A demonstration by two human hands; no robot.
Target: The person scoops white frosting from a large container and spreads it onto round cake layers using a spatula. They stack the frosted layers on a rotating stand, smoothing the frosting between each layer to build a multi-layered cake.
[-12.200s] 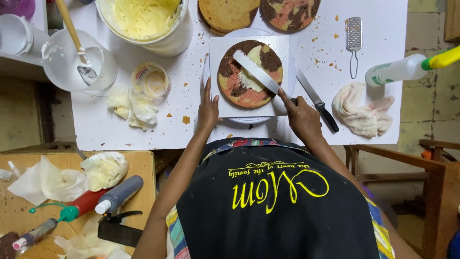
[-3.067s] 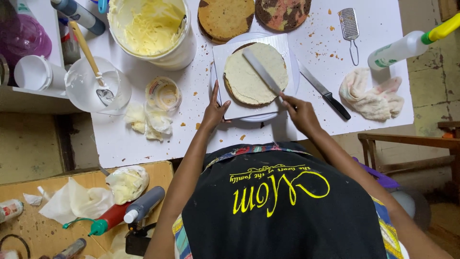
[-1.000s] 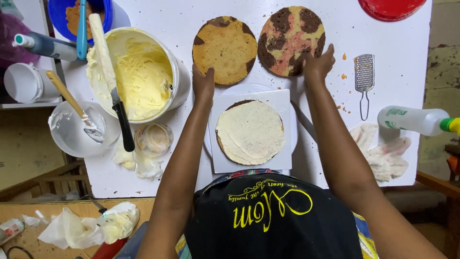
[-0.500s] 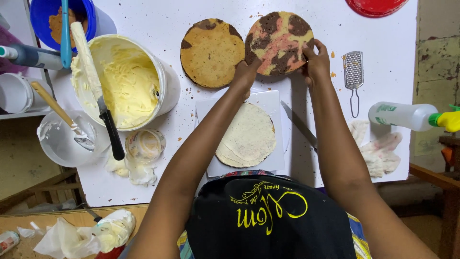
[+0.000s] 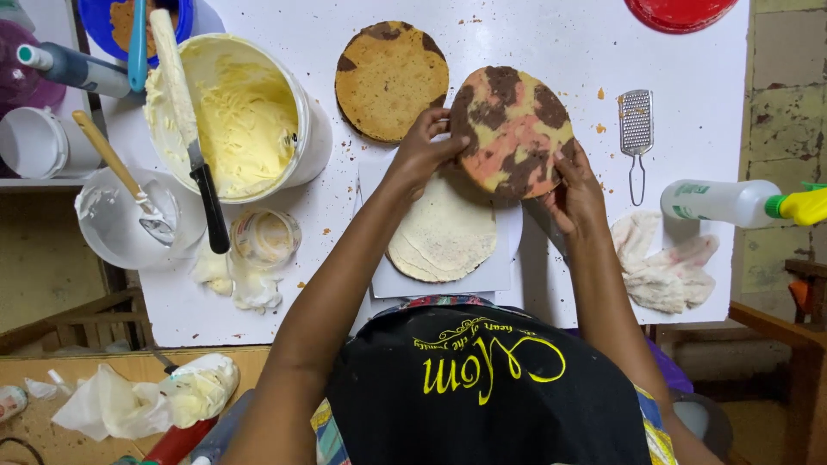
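Observation:
Both hands lift a round marbled cake layer [image 5: 515, 129], pink, brown and yellow. My left hand [image 5: 424, 148] grips its left edge and my right hand [image 5: 575, 191] holds its lower right edge. The layer hangs tilted just above and beyond a frosted cake layer [image 5: 444, 237] that lies on a white square board [image 5: 500, 274]. A second bare cake layer [image 5: 389, 79], tan with brown patches, lies flat on the white table [image 5: 534, 34] to the left.
A big tub of yellow buttercream [image 5: 237, 112] holds a long spatula [image 5: 185, 120] at left. Nearby stand a clear bowl with a spoon [image 5: 138, 215] and a small tub [image 5: 265, 237]. A metal grater [image 5: 636, 138], a squeeze bottle [image 5: 732, 202] and a cloth [image 5: 668, 267] lie at right.
The marbled layer has left its spot at the back of the table and come toward me, now held by both hands over the far edge of the frosted layer.

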